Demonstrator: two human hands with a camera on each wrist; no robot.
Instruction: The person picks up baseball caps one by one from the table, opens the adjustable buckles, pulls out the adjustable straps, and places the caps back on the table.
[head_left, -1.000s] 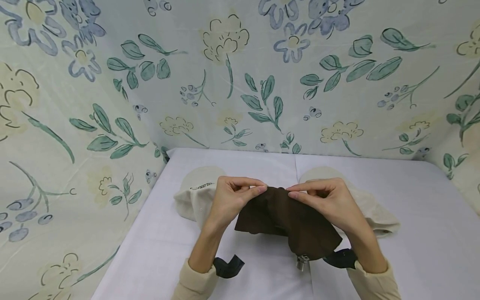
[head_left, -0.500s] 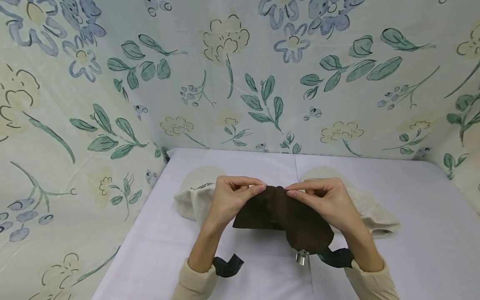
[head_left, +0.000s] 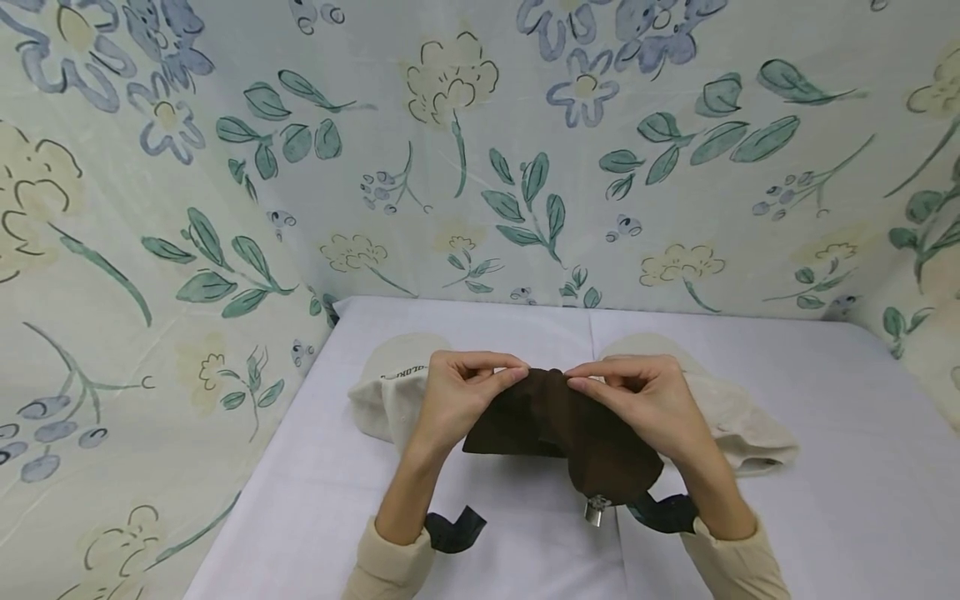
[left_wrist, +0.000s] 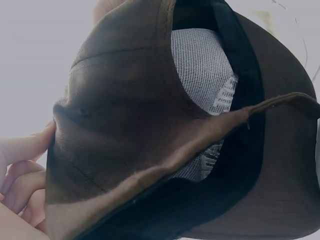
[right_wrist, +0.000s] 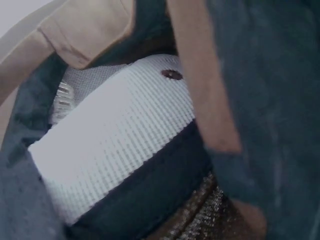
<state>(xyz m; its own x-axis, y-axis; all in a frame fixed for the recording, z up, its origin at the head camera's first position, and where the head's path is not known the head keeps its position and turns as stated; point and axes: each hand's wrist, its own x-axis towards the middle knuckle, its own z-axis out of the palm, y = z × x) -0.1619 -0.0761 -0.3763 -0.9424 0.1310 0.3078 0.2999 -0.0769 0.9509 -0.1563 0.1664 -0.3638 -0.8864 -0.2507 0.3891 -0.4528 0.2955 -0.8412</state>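
A dark brown baseball cap [head_left: 611, 446] hangs above the white table, pinched at its upper edge by both hands. My left hand [head_left: 459, 396] pinches it between thumb and fingertips, and my right hand [head_left: 651, 402] does the same a short way to the right. A silvery metal clasp [head_left: 595, 510] dangles at the cap's low end. In the left wrist view, the brown crown [left_wrist: 120, 105] shows a rear opening with a strap across it; left fingers [left_wrist: 25, 185] touch its edge. White mesh lining [right_wrist: 120, 135] and a dark sweatband [right_wrist: 150, 187] fill the right wrist view.
Two beige caps lie behind the hands: one with dark lettering at left [head_left: 382, 408], another at right [head_left: 750, 429], both partly hidden. The white cloth-covered table [head_left: 300, 500] meets a floral curtain [head_left: 480, 167] at the back and left. Black bands [head_left: 455, 531] are on the wrists.
Both hands keep their pinch on the brown cap. The right hand has shifted slightly left, and the cap's low end with the clasp has swung left and a little up.
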